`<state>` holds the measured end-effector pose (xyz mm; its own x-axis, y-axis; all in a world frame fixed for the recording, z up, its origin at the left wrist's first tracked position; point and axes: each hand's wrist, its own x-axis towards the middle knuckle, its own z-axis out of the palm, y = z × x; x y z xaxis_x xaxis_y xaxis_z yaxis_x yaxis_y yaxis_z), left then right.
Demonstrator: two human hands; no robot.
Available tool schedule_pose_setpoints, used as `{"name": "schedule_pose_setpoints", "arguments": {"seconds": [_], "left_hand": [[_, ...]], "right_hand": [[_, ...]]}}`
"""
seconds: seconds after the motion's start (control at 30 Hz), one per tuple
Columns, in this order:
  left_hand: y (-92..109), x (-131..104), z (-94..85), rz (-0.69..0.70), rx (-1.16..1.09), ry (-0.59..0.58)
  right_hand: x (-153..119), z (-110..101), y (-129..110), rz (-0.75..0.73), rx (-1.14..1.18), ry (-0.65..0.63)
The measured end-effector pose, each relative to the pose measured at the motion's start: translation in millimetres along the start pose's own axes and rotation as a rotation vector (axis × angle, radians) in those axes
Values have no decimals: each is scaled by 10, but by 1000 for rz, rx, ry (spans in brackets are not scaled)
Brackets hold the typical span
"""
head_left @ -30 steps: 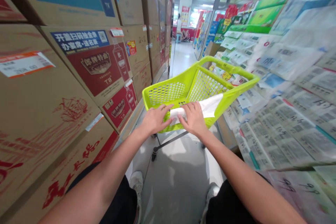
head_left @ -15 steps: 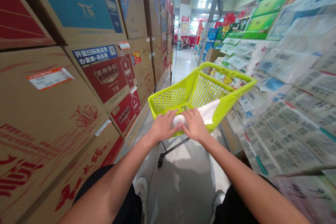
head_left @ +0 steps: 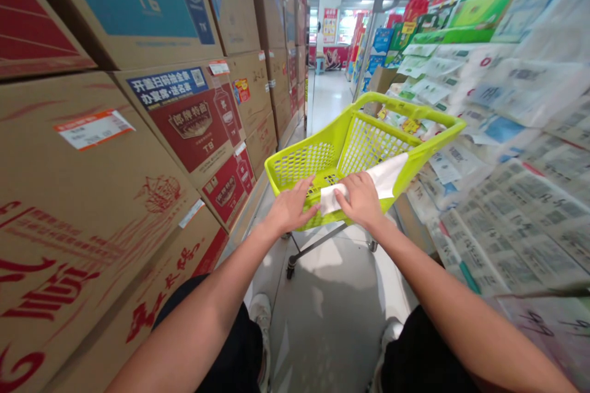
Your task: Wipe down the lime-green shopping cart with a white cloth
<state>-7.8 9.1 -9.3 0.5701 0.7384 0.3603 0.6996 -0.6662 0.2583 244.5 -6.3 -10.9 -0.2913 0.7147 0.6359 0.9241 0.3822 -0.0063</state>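
A lime-green shopping cart with perforated walls stands in front of me, turned at an angle. Over its near rim lies a white cloth, one part stretching right and a folded end showing left of my right hand. My right hand presses that cloth onto the rim, thumb on the near side and fingers over the top. Just to its left, my left hand loosely grips the same rim, its fingers reaching inside and its thumb pointing toward the cloth's end. The cart's basket shows its bare slotted floor.
Stacked cardboard cartons line the left side closely. Plastic-wrapped paper packs slope up on the right, close to the cart. A metal pole rises beyond the cart. Tiled floor lies between my shoes.
My right hand has slid right along the rim, away from my left, and more of the cloth's left end shows. The cart appears slightly higher and farther right in view.
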Motion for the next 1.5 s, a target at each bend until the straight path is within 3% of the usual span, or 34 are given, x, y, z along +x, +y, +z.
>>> {"name": "schedule_pose_setpoints", "arguments": {"seconds": [0.1,0.17,0.27,0.33,0.4,0.57,0.63,0.77,0.87,1.07,1.3,1.5], "left_hand": [[-68,-10,-23,18,8,-23],[-99,-19,-57,27,20,-49],[-109,-18,-87,36,15,-58],[-96,-2,-83,47,3,-53],[-81,23,-71,43,-1,-60],[-108,53,-81,32,-1,-81],[-134,41,-102,61,-13,-99],[-121,27,-98,71,4,-128],[-51,39,-48,36,2,-99],[-4,31,-38,-9,-71,-39],[-38,15,-74,39,-53,-97],[-43,62,-74,-29,-11,-101]], "right_hand": [[7,-8,-114,-85,43,-63],[44,-45,85,-55,-30,-59],[95,-90,510,146,-180,83],[101,-91,610,215,-202,134],[77,-65,458,162,-154,75],[8,-28,-219,-169,43,-114],[41,-66,-181,-188,57,-142],[147,-161,333,-10,-33,-138],[199,-155,503,-23,-9,-97],[288,-9,199,-174,100,-126],[305,-94,446,86,-152,-190],[183,19,-126,-157,-71,-208]]}}
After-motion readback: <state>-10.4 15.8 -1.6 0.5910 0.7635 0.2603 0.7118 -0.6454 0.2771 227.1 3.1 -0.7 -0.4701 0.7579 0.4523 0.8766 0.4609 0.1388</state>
